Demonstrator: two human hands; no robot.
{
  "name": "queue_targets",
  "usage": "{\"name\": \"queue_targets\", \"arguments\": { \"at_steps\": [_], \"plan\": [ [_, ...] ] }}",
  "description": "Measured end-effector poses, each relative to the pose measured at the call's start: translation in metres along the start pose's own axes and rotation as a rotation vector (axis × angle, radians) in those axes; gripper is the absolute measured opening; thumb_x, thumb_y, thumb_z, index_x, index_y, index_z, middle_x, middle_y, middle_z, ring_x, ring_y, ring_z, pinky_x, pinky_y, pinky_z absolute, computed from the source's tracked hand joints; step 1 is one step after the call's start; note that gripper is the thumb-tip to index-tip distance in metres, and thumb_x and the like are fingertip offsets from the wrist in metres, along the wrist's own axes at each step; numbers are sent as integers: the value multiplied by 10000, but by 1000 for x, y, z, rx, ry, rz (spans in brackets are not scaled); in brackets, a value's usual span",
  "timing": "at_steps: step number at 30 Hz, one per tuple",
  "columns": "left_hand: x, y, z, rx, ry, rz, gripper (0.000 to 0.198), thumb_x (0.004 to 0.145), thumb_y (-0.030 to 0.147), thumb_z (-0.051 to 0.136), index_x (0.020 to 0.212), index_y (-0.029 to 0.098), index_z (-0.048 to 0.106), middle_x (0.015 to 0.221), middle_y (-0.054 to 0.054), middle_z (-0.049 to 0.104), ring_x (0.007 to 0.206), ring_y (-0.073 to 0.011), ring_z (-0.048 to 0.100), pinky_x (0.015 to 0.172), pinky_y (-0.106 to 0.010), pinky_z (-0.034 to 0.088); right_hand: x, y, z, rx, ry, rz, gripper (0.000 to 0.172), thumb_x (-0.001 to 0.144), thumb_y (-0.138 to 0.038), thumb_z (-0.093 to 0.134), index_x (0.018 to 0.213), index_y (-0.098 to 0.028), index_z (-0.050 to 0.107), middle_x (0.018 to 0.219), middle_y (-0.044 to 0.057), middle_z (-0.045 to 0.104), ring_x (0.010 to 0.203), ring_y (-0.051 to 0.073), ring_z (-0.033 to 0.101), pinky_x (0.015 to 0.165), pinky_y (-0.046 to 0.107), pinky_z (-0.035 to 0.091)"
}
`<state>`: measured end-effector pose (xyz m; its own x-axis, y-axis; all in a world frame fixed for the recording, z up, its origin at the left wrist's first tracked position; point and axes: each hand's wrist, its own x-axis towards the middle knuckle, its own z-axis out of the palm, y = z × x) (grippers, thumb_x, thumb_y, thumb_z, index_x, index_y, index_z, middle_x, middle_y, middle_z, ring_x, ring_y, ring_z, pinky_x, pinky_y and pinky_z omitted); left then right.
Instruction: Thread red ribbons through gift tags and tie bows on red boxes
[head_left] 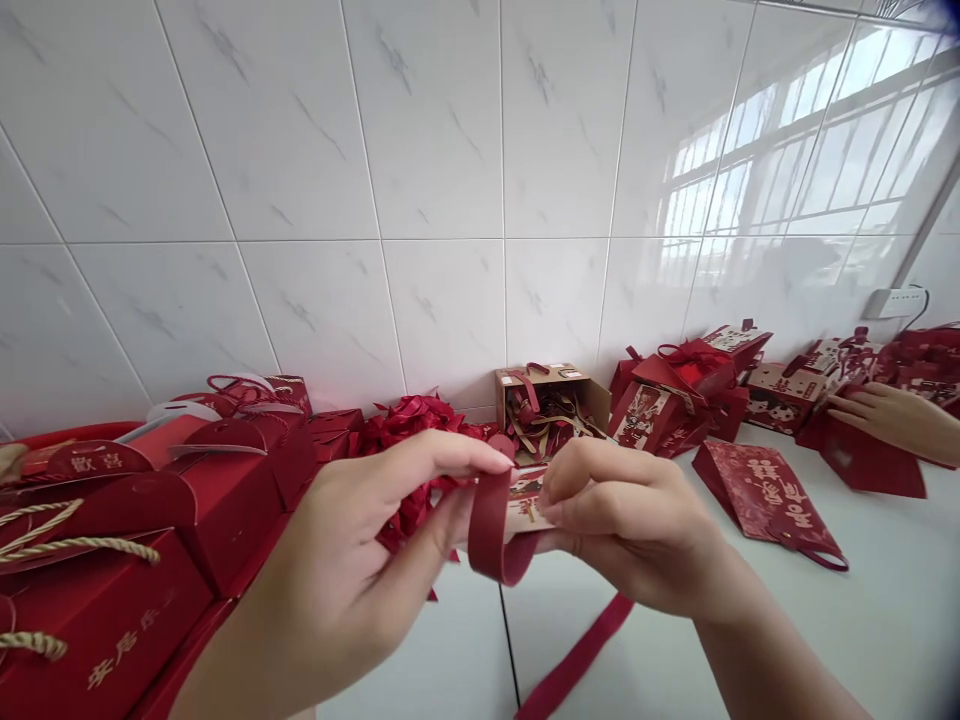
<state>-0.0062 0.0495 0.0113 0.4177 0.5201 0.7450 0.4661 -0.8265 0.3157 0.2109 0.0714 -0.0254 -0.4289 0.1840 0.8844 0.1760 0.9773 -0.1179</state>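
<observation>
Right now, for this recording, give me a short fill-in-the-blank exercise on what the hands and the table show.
1. The left hand and the right hand hold a ribbon whose colour is ____.
2. The open cardboard box of ribbons stands against the tiled ____.
3. The red boxes with rope handles lie on the person's ____ side.
4. At the right edge, another person's hand rests on a red ____.

Missing words: red; wall; left; bag
</observation>
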Motion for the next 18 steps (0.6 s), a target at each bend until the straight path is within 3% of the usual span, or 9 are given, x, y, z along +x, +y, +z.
{"name": "queue_targets", "arguments": {
  "at_steps": [4,12,18],
  "plan": [
    [5,2,11,-13,-30,66,219,832,116,602,918,303,677,903,5,724,795,-167,699,678,-257,586,2,-4,-6,-78,21,-6,172,878,-73,576,797,-224,590,723,20,595,619,123,586,546,240,470],
    [7,8,24,-38,100,-58,238,803,112,634,885,318,721,752,52,733,633,-127,678,564,-216,570,3,-6,-8,-190,22,-6,275,871,-23,512,659,-198,507,667,9,545,578,102,544,512,229,434],
    [9,10,26,-129,77,-96,269,789,86,615,843,315,746,769,54,755,651,-138,708,570,-222,601,3,-5,-9,-140,26,3,270,866,-17,516,672,-203,496,690,10,558,606,109,569,523,237,448]
  ]
}}
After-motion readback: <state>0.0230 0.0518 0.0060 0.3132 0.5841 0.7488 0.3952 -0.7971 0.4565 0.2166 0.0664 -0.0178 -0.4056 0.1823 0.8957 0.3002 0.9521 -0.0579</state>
